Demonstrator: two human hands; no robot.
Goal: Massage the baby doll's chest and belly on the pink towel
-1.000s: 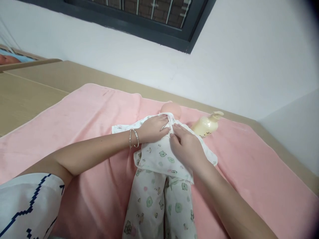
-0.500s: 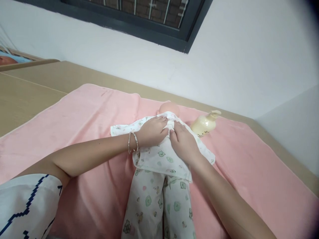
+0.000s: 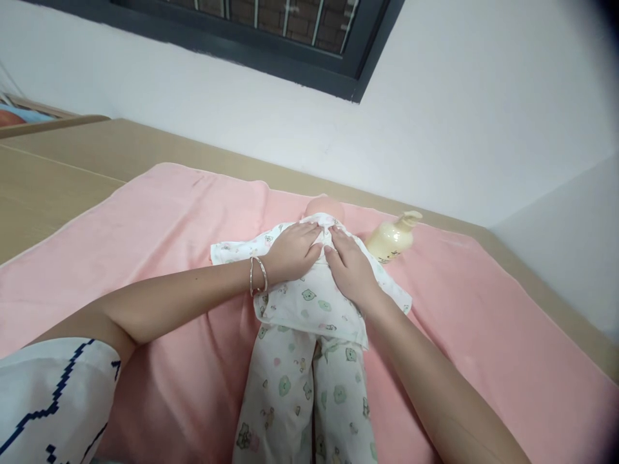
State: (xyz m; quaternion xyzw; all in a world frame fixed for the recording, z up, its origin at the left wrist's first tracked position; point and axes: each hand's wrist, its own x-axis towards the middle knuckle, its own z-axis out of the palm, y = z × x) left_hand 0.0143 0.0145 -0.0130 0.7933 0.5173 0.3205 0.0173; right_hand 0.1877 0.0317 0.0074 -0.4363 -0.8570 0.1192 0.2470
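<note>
I rest left hand and right hand flat, empty, on a white, animal-print fabric shirt; likely soft, light: grasp hem.

White top with green-and-pink print, sleeves outspread left and right, near hem over matching trousers.

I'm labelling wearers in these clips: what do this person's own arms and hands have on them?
Both the left hand and right hand are ungloved. The left wrist carries silvery bangles, seemingly two, thin and shiny. A white sleeve with dark blue stepped lines covers the left upper arm. No sleeve or wristwear shows on the right.
</note>
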